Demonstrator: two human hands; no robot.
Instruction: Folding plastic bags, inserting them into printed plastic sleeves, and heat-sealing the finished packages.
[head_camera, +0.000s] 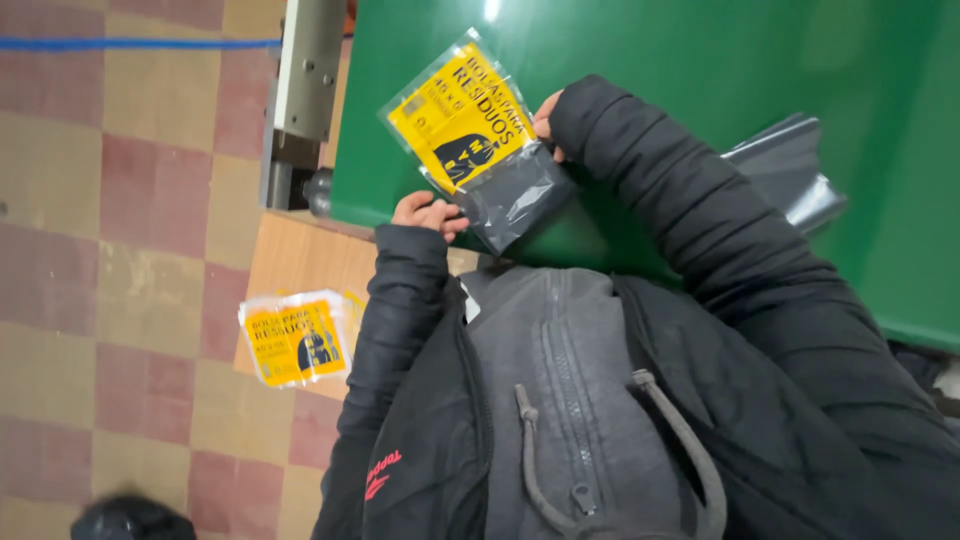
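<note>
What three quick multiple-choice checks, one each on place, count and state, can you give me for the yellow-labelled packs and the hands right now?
1. Where does the second pack lie?
A. On the wooden board beside the green table
B. On the green table top
C. In the person's pocket

2. How many yellow-labelled packs are in view?
A. One
B. Two
C. Four

3. How is the held pack handled?
A. Lying untouched
B. Held by one hand only
C. Held by both hands

Answers:
1 A: it rests on the wooden board, off the green table.
2 B: one in the hands, one on the board.
3 C: the left hand grips its lower edge and the right hand its far side.
</note>
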